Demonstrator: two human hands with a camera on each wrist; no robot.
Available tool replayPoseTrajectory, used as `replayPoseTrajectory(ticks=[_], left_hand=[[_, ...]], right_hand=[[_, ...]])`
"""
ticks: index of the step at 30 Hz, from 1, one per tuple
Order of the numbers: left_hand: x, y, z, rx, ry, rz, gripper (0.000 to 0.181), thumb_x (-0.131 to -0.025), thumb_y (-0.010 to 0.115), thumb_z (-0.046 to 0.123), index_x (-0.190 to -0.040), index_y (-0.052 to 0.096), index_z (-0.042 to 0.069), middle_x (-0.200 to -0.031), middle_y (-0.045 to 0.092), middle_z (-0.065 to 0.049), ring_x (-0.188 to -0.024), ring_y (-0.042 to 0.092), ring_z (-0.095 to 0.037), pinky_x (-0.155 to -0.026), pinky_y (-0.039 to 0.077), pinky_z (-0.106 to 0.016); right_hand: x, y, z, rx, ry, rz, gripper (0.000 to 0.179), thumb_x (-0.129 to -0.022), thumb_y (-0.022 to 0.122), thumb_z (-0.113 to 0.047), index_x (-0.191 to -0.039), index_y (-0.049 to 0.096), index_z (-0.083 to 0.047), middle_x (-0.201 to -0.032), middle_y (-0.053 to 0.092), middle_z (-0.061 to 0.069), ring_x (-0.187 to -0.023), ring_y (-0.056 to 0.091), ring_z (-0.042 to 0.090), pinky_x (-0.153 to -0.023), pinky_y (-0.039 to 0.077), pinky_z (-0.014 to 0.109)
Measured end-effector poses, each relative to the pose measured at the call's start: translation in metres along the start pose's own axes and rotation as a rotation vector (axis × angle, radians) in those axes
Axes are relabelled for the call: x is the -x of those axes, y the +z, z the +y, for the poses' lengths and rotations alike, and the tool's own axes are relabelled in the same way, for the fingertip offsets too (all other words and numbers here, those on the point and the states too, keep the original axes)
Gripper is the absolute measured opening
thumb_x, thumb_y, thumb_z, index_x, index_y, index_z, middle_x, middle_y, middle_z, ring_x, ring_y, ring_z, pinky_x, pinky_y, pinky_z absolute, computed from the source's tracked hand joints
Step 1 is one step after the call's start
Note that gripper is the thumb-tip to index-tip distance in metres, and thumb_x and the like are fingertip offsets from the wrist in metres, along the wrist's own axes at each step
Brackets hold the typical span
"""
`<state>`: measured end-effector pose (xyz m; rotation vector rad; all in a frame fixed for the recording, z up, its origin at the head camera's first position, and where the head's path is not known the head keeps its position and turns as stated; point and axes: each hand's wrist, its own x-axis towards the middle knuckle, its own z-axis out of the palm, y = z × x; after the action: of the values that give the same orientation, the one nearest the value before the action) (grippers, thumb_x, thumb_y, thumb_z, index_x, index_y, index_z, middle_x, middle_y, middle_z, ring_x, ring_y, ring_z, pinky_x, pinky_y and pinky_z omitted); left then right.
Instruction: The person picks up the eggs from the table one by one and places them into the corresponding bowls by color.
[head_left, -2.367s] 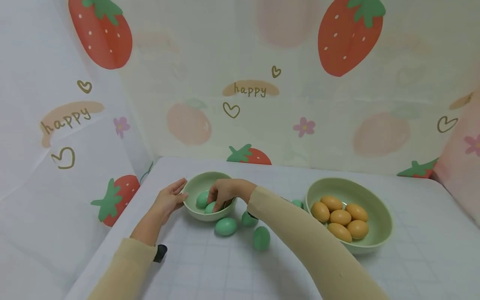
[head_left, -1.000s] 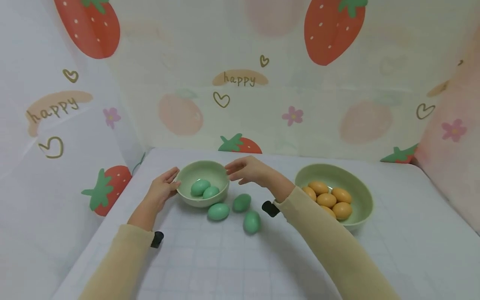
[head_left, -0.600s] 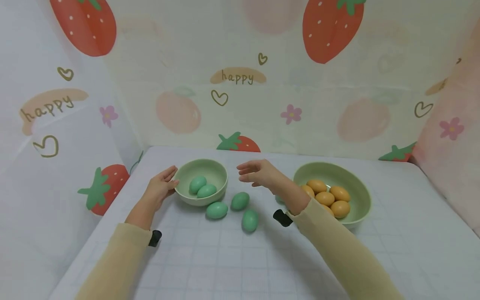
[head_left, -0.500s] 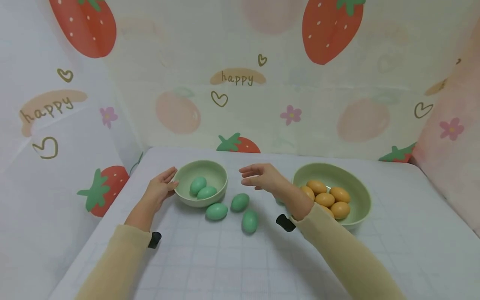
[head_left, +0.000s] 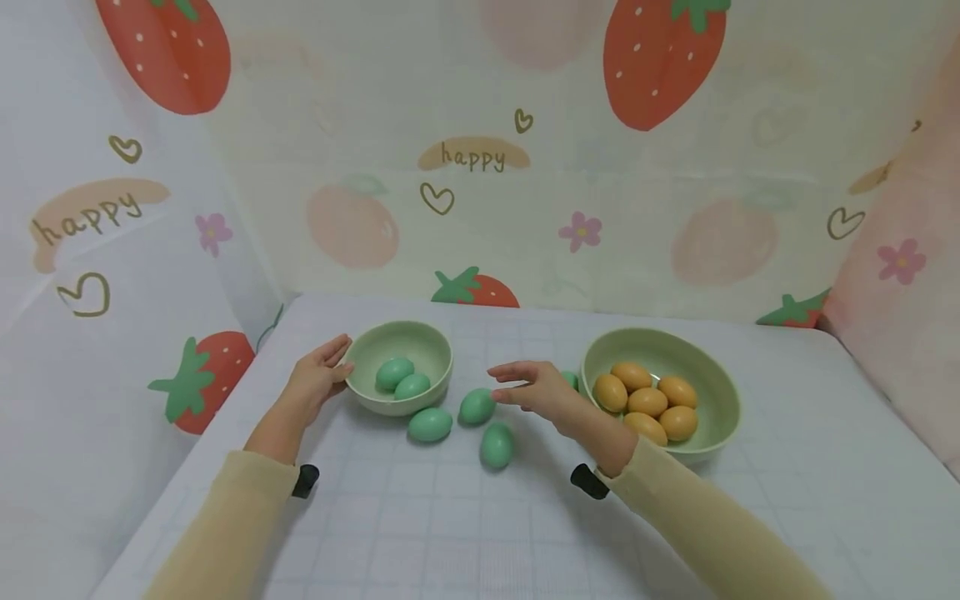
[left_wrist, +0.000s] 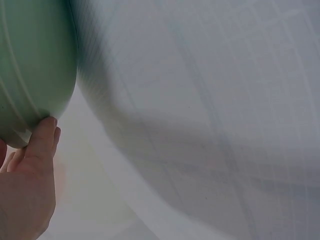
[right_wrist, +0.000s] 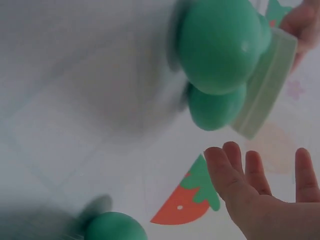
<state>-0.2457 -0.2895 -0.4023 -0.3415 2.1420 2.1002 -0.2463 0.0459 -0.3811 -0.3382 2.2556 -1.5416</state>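
Observation:
In the head view my left hand (head_left: pixel 311 379) touches the left side of a small pale green bowl (head_left: pixel 363 392) with straight fingers. The left wrist view shows its fingertips against the outer wall of the bowl (left_wrist: pixel 40 60). Inside lie two green eggs (head_left: pixel 394 372). My right hand (head_left: pixel 551 398), holding nothing, hovers with loosely bent fingers just right of a green egg (head_left: pixel 476 407) on the table. Two more green eggs lie nearby, a left egg (head_left: pixel 431 425) and a front egg (head_left: pixel 497 446). In the right wrist view that hand (right_wrist: pixel 265 200) is apart from the eggs.
A larger green bowl (head_left: pixel 716 400) at the right holds several orange-brown eggs (head_left: pixel 647 402). Another green egg (head_left: pixel 570 380) shows partly behind my right hand, beside that bowl. All stands on a checked white tablecloth (head_left: pixel 420 517), before a strawberry-print backdrop (head_left: pixel 480 83).
My right hand has come out of the small bowl, moved right, then lowered toward the loose green eggs. Two eggs stay in that bowl. My left hand keeps its place at the bowl.

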Motion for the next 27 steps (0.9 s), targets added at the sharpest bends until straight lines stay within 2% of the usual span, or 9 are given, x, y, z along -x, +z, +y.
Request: replayPoseTrajectory(ticks=[6, 12, 20, 27], left_hand=[[0.001, 0.001, 0.000, -0.005, 0.001, 0.003, 0.062, -0.101, 0.045, -0.002, -0.155, 0.015, 0.007, -0.158, 0.014, -0.009, -0.143, 0.021, -0.023, -0.111, 0.030, -0.039], [0.000, 0.002, 0.000, -0.005, -0.003, 0.001, 0.062, -0.101, 0.044, -0.002, -0.155, 0.015, 0.007, -0.159, 0.015, -0.008, -0.143, 0.021, -0.022, -0.111, 0.030, -0.039], [0.002, 0.001, 0.001, -0.008, 0.009, -0.005, 0.062, -0.101, 0.044, -0.002, -0.155, 0.015, 0.007, -0.159, 0.014, -0.009, -0.143, 0.022, -0.024, -0.112, 0.030, -0.039], [0.002, 0.001, 0.001, -0.008, 0.011, -0.021, 0.062, -0.102, 0.044, -0.002, -0.155, 0.013, 0.006, -0.159, 0.012, -0.010, -0.143, 0.020, -0.025, -0.112, 0.029, -0.040]], right_hand=[[0.006, 0.002, 0.013, -0.013, 0.012, -0.054, 0.043, -0.089, 0.072, -0.013, -0.129, 0.062, -0.004, -0.138, 0.054, 0.013, -0.121, 0.054, 0.031, -0.103, 0.041, 0.047], [0.013, 0.005, 0.024, 0.038, 0.027, -0.097, 0.044, -0.087, 0.074, -0.013, -0.129, 0.063, -0.007, -0.143, 0.050, 0.011, -0.130, 0.045, 0.037, -0.105, 0.038, 0.054], [0.019, 0.012, 0.039, 0.164, -0.023, -0.082, 0.051, -0.081, 0.080, -0.017, -0.130, 0.064, -0.014, -0.140, 0.053, 0.011, -0.129, 0.046, 0.037, -0.106, 0.037, 0.053], [0.021, 0.013, 0.049, 0.185, -0.100, -0.121, 0.062, -0.082, 0.080, -0.015, -0.138, 0.056, -0.011, -0.146, 0.046, 0.017, -0.136, 0.035, 0.040, -0.111, 0.028, 0.053]])
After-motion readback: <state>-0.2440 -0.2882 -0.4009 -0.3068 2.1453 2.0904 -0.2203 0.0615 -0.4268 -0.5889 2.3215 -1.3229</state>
